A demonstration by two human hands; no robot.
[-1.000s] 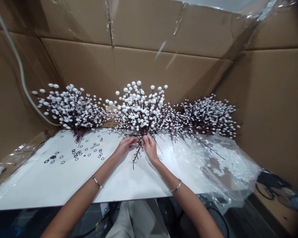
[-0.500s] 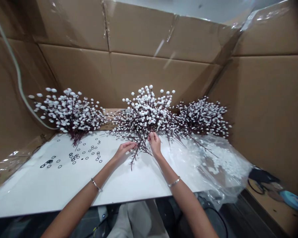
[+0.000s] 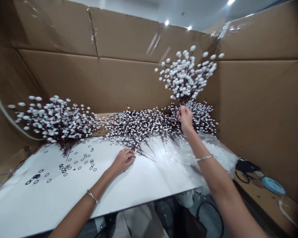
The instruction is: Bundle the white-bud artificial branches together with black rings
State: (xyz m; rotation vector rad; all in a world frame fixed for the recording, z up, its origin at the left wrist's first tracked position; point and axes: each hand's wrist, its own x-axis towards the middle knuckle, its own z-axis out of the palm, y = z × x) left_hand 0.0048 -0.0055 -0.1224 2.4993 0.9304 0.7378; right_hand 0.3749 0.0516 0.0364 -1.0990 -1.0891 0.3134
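A white-berried spray (image 3: 186, 75) is held up in the right hand (image 3: 185, 119), its stems clenched in a closed grip, above a heap of sprays (image 3: 136, 127). The left hand (image 3: 123, 162) is laid loosely curled on the table (image 3: 129, 188), nothing visibly held, just beside the heap's stem ends. Black rings (image 3: 76, 162) are scattered on the table; another spray (image 3: 57, 120) stands left, plastic sheeting (image 3: 213, 148) right.

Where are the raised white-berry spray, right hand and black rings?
Raised white-berry spray (image 3: 185, 74): head view, berry cluster.
Right hand (image 3: 185, 119): head view, back of hand.
Black rings (image 3: 75, 162): head view, one ring in the scatter.
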